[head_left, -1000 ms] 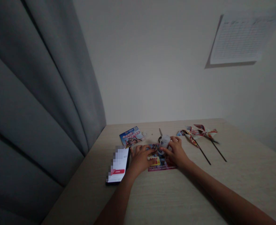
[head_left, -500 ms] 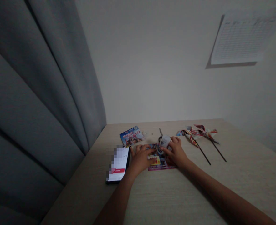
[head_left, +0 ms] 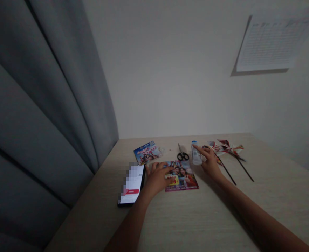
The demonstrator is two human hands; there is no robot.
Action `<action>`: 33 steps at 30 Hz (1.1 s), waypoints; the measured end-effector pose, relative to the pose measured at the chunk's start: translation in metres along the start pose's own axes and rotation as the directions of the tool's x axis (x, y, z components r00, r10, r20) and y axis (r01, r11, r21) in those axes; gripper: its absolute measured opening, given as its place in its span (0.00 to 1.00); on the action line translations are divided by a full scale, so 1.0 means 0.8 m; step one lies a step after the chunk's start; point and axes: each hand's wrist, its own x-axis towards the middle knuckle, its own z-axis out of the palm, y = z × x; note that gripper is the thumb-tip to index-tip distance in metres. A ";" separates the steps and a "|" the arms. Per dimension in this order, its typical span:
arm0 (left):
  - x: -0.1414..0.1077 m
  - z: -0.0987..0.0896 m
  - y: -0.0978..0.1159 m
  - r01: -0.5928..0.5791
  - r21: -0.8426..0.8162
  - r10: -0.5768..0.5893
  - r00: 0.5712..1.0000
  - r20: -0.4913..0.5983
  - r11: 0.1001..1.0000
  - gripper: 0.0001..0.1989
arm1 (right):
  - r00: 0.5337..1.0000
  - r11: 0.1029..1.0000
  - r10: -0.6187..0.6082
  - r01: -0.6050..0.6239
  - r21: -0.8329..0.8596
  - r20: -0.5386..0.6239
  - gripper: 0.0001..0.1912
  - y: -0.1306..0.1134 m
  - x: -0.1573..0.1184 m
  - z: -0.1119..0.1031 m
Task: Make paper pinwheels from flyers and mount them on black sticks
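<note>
My left hand [head_left: 158,178] lies flat with spread fingers on the left part of a colourful printed flyer [head_left: 184,178]. Beyond the flyer's right corner is a clear glue bottle [head_left: 196,159] with a blue top, pointing away from me. Beside it, my right hand [head_left: 209,160] has its index finger stretched across the bottle and its thumb near the bottle's lower side. Its other fingers are partly hidden. Black-handled scissors [head_left: 183,156] lie just past the flyer, left of the bottle.
A lit phone [head_left: 132,185] lies left of my left hand. Behind it are a blue printed leaflet [head_left: 146,151] and a small clear plastic piece [head_left: 163,151]. Paper pinwheels [head_left: 229,148] on dark sticks lie at the right. A wall stands at the back, a grey curtain [head_left: 52,87] at left.
My right hand has carried the glue bottle off the flyer to the right and turned its blue top away from me. The flyer and scissors now show more fully. My left hand stays put.
</note>
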 end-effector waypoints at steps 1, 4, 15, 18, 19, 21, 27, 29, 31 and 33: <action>0.000 0.001 -0.001 0.003 -0.001 -0.003 1.000 0.000 1.000 0.23 | 1.000 1.000 0.007 -0.006 -0.011 0.013 0.27 0.005 0.001 0.000; 0.000 0.003 -0.002 0.001 -0.002 -0.001 1.000 -0.009 1.000 0.23 | 0.996 0.999 -0.009 0.013 -0.040 0.085 0.26 0.015 0.003 -0.001; 0.002 0.003 -0.004 0.013 0.004 -0.013 1.000 0.009 1.000 0.21 | 0.980 0.863 -0.190 0.193 -0.466 0.054 0.20 0.011 0.006 -0.005; 0.003 0.002 -0.005 0.012 0.005 -0.012 1.000 0.022 1.000 0.21 | 0.963 0.791 -0.253 0.264 -0.552 0.098 0.21 0.003 0.007 -0.010; 0.003 0.002 -0.005 0.010 0.007 -0.011 1.000 0.016 1.000 0.21 | 0.955 0.765 -0.271 0.291 -0.574 0.124 0.21 0.000 0.007 -0.013; 0.003 0.002 -0.005 0.009 0.010 -0.009 1.000 -0.011 1.000 0.23 | 0.936 0.714 -0.301 0.348 -0.607 0.183 0.24 -0.006 0.009 -0.020; 0.002 -0.001 -0.005 0.001 0.022 0.000 0.998 -0.061 1.000 0.20 | 0.883 0.642 -0.359 0.468 -0.608 0.302 0.27 -0.011 0.012 -0.043; 0.002 -0.001 -0.006 -0.002 0.023 0.004 0.999 -0.054 1.000 0.20 | 0.881 0.651 -0.361 0.473 -0.594 0.305 0.27 -0.012 0.013 -0.048; 0.003 0.000 -0.007 -0.004 0.019 0.005 0.999 -0.050 1.000 0.20 | 0.881 0.666 -0.364 0.472 -0.577 0.301 0.28 -0.014 0.013 -0.053; 0.004 0.002 -0.009 -0.010 0.013 0.011 0.999 -0.047 1.000 0.21 | 0.883 0.690 -0.371 0.469 -0.551 0.288 0.27 -0.018 0.012 -0.057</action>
